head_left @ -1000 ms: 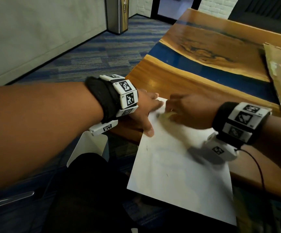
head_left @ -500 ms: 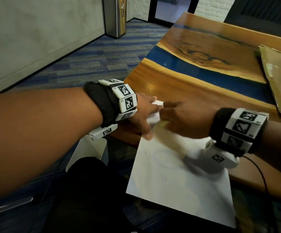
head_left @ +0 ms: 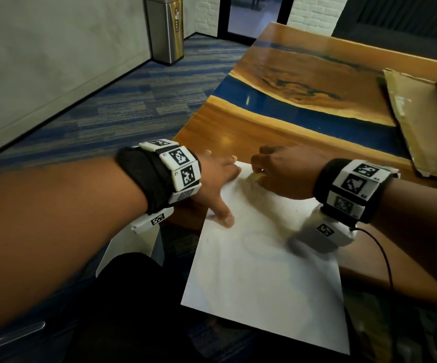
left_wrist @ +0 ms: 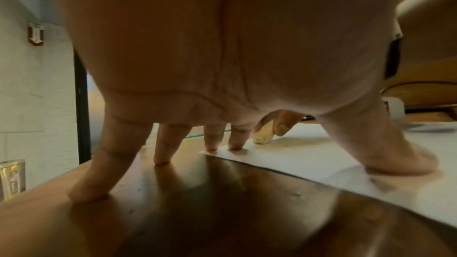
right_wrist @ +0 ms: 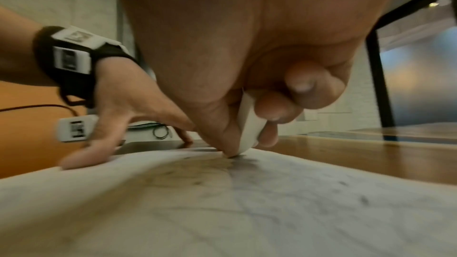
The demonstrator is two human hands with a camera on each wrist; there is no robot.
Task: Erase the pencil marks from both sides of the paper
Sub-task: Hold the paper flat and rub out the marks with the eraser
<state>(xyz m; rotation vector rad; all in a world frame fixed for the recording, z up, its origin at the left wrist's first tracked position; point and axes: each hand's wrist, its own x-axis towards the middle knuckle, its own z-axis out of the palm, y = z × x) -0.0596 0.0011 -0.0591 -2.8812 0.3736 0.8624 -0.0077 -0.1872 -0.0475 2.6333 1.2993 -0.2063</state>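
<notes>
While the right hand (head_left: 282, 171) pinched the eraser (right_wrist: 249, 124) and pressed it on the paper (head_left: 264, 279) just below its fingers, the left hand (head_left: 217, 179) lay spread beside, fingers straight, holding the sheet against the bench (head_left: 238, 127) so it would not slide.

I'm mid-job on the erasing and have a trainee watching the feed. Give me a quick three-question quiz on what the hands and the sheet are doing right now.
1. True or false: the left hand lies spread, with its thumb pressing on the paper.
2. What does the right hand pinch? A) a pencil B) an eraser C) a marker
3. Fill in: the near part of the paper hangs over the edge of the ____.

Key
1. True; two fingertips also press its far corner, the other fingers rest on the table.
2. B; its tip touches the paper near the far corner.
3. table
</notes>
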